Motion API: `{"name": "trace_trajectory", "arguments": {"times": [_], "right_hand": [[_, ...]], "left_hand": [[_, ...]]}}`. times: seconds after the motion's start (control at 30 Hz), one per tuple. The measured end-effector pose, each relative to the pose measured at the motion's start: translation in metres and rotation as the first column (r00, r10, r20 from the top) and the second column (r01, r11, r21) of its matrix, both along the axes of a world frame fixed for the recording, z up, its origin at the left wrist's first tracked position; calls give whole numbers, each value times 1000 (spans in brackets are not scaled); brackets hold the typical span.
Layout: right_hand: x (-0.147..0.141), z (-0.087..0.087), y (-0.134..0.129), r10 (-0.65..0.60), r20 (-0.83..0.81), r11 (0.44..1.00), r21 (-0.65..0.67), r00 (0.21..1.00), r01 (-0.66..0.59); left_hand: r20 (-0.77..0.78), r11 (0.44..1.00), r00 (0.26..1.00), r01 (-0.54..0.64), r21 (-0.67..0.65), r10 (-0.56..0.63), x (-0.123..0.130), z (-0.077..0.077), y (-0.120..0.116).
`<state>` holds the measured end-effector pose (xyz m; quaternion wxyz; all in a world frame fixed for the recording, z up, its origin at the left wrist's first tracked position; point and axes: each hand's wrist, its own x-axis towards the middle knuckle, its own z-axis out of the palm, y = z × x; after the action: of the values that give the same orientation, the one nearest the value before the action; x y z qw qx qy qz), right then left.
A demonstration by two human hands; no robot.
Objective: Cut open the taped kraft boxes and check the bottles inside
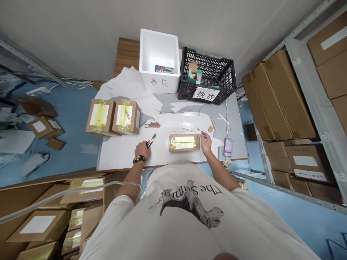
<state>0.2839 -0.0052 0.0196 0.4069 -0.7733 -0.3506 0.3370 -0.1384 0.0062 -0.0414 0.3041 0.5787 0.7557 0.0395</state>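
Cardboard box (184,142) beside right grip (206,142)

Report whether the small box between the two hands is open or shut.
The small box looks shut: tape runs across its upper face, and no raised flap shows.

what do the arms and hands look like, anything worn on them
The sleeves are short and white. The left hand is gloveless, with a dark multicoloured bracelet around its wrist; the right hand is gloveless, its wrist unadorned.
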Motion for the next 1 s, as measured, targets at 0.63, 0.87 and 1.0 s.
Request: {"name": "trace_trajectory", "arguments": {"times": [0.63,0.87,1.0], "right_hand": [[-77,68,-12,369,-439,892,-79,819,-445],[-45,100,0,898,294,428,-407,328,-807],[-60,109,19,929,371,247,-610,3,-753]], "left_hand": [[689,991,723,-51,121,-47,90,108,-9],[711,975,669,177,132,-218,99,66,-5],[741,990,658,124,73,-137,102,60,-1]]}}
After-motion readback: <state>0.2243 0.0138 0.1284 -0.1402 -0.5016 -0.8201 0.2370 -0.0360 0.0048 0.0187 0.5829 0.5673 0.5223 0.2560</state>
